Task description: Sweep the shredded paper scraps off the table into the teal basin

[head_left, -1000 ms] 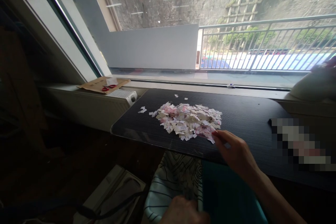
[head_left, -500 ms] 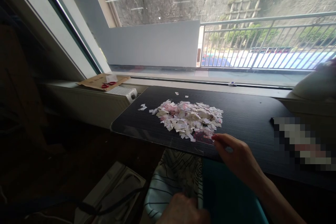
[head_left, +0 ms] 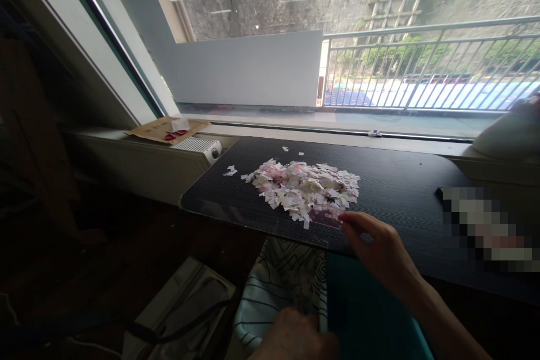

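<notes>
On the dark table lies a heap of small cut paper pieces (head_left: 304, 185), mostly white and cream with some pink. My right hand (head_left: 373, 233) is closed in a pinch on the right end of a thin, see-through pinkish sheet (head_left: 324, 217). That sheet stands at the heap's near edge, against the paper pieces. Below the table's front edge is a pale container with dark wavy stripes (head_left: 258, 304), its mouth facing up. My left hand (head_left: 291, 334) is closed at its near rim; the fingertips are hidden.
The black table (head_left: 392, 185) runs along a window sill. Red-handled scissors (head_left: 175, 134) lie on a brown paper envelope (head_left: 152, 129) above a radiator (head_left: 198, 146). A few loose paper pieces (head_left: 230, 171) lie left of the heap. A teal surface (head_left: 363, 304) is beneath the table.
My right hand and the see-through sheet have shifted slightly left along the heap's near edge. My left hand stays at the container. The whole view has moved very slightly.
</notes>
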Action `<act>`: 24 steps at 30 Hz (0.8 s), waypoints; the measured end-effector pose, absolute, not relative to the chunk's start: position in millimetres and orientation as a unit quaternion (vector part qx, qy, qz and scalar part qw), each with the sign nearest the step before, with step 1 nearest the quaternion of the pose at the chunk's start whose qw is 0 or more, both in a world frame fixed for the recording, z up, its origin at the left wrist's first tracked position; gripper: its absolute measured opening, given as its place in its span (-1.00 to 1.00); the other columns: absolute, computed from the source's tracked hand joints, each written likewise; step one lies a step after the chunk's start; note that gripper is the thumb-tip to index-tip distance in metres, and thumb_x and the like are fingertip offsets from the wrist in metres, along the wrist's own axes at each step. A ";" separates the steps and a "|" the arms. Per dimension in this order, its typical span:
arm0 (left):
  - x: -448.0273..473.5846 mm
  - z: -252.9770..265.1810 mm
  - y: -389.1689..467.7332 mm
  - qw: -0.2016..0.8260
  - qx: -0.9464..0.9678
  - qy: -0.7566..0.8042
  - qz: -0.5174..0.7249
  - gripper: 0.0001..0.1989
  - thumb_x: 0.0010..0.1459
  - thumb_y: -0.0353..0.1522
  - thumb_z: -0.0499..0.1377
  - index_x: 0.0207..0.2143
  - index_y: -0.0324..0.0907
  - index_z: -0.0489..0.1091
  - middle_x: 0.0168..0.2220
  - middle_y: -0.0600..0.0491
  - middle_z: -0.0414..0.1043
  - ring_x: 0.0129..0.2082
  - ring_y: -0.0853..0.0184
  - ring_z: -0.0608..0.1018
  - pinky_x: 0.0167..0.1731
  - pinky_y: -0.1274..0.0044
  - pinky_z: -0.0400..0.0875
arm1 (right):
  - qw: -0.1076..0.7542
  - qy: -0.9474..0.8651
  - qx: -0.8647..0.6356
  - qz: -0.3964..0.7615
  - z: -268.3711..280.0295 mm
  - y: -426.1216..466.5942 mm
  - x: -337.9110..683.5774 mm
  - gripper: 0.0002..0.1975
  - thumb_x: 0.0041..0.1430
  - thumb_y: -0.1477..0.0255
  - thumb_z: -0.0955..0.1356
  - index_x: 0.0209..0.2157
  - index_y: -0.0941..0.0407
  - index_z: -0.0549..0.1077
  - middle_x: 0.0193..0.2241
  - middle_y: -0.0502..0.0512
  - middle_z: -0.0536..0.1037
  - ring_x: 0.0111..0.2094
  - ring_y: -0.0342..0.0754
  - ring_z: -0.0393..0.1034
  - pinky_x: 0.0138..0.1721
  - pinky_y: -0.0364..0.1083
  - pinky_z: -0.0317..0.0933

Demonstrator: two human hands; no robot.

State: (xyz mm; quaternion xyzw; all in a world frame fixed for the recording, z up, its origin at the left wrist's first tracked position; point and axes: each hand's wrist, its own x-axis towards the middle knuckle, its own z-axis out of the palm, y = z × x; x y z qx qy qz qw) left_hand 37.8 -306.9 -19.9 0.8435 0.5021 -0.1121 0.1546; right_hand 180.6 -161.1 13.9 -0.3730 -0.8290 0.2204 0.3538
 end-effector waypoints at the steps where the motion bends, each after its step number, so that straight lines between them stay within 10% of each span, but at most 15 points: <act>1: 37.4 -19.3 -307.2 0.152 0.845 0.503 -0.103 -0.88 0.08 -0.27 0.23 -0.36 -0.10 0.39 -0.48 0.06 0.46 -0.56 0.21 0.53 -0.74 0.58 -0.06 | 0.349 -0.833 -0.367 0.223 13.4 -161.4 179.2 -0.81 0.18 0.40 0.26 -0.26 0.11 0.50 -0.33 0.08 0.57 -0.33 -0.06 0.47 -0.29 -0.13 0.34; 24: 7.7 6.0 -314.8 0.232 0.784 0.570 -0.075 -0.83 0.03 -0.27 0.27 -0.36 -0.12 0.37 -0.40 0.09 0.44 -0.43 0.25 0.50 -0.49 0.56 0.18 | 0.344 -0.832 -0.392 0.188 23.7 -152.6 178.5 -0.80 0.16 0.39 0.27 -0.26 0.12 0.50 -0.32 0.09 0.58 -0.33 -0.04 0.48 -0.29 -0.11 0.33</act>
